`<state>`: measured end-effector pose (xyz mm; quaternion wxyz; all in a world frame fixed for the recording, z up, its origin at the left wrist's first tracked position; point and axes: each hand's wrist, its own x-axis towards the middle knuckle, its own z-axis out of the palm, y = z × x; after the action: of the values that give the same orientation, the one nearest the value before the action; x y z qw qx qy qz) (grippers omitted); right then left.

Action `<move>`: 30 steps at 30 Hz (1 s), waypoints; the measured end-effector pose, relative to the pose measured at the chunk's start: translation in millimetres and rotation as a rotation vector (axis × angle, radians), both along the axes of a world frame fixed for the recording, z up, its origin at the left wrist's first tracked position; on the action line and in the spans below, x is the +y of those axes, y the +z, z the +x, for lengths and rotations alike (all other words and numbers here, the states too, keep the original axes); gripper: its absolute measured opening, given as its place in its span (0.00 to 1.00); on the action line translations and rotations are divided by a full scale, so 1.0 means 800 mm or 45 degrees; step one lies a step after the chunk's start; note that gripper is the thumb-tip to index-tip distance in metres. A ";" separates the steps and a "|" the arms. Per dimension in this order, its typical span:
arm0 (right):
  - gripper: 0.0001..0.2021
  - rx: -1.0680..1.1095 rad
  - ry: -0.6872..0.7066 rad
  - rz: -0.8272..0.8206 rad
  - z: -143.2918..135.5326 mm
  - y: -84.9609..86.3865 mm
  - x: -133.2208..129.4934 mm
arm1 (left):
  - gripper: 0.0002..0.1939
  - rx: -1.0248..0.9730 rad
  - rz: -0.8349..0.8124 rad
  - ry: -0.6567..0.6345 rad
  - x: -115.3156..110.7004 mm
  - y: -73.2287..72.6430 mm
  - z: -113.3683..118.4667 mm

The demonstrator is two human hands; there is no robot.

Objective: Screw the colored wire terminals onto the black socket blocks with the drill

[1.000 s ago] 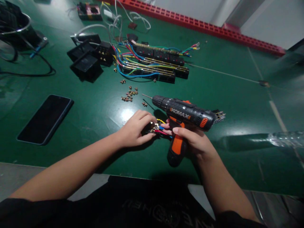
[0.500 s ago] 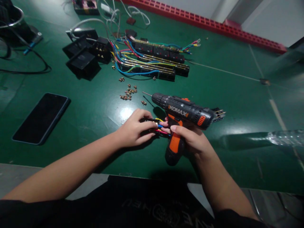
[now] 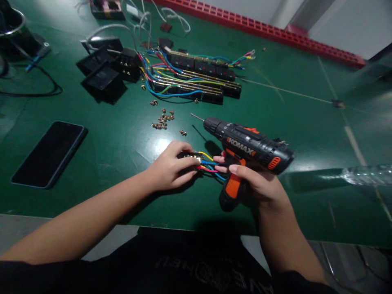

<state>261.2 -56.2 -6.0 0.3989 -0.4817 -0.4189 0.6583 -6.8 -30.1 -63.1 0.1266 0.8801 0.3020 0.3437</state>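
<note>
- Green table [image 3: 306,126] spans the frame; near its centre lies a small block [image 3: 196,156], partly covered.
- Left hand [image 3: 173,165] pinches the block between thumb and fingers.
- Coloured wires [image 3: 210,163] run toward the right hand [image 3: 263,181], wrapped around the drill [image 3: 245,143]; whether its fingertips also grip wires, I cannot tell.
- Progress looks partial: wires reach the block, loose screws [image 3: 163,118] lie left of centre.
- Since the earlier frame, the drill has shifted right, exposing more wire.
</note>
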 end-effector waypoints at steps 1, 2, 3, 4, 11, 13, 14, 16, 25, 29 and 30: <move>0.20 -0.008 -0.027 -0.008 0.004 0.001 0.000 | 0.12 0.000 0.002 -0.001 0.000 0.000 0.000; 0.20 -0.014 -0.053 -0.022 0.008 0.001 0.001 | 0.12 -0.001 0.002 0.001 0.000 0.000 0.000; 0.20 -0.020 -0.072 -0.037 0.011 0.001 0.003 | 0.11 -0.001 0.001 0.003 0.000 0.000 0.000; 0.20 -0.026 -0.081 -0.054 0.014 0.001 0.004 | 0.11 0.001 0.001 0.006 0.000 0.000 0.000; 0.20 -0.064 -0.003 -0.090 0.021 -0.007 0.007 | 0.13 0.010 -0.002 0.017 0.000 0.001 -0.002; 0.19 -0.074 0.002 -0.069 0.021 -0.006 0.006 | 0.13 0.008 -0.007 0.023 -0.001 0.001 -0.001; 0.19 -0.078 0.003 -0.058 0.021 -0.006 0.005 | 0.13 0.006 -0.007 0.025 -0.001 0.002 -0.001; 0.20 -0.081 0.008 -0.051 0.020 -0.004 0.005 | 0.13 0.001 -0.016 0.030 -0.001 0.003 0.000; 0.21 -0.130 0.035 0.013 0.017 -0.005 0.001 | 0.21 -0.116 -0.225 0.008 0.000 0.010 -0.002; 0.21 -0.166 0.057 -0.017 0.019 -0.004 0.003 | 0.20 -0.356 -0.381 0.194 0.016 0.016 -0.012; 0.21 -0.168 0.058 -0.026 0.019 -0.005 0.004 | 0.17 -0.369 -0.406 0.352 0.025 0.017 -0.016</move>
<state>276.8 -53.2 -9.6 0.3503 -0.5184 -0.4486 0.6382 -19.3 -10.3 -49.1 0.2577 0.7408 0.4486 0.4284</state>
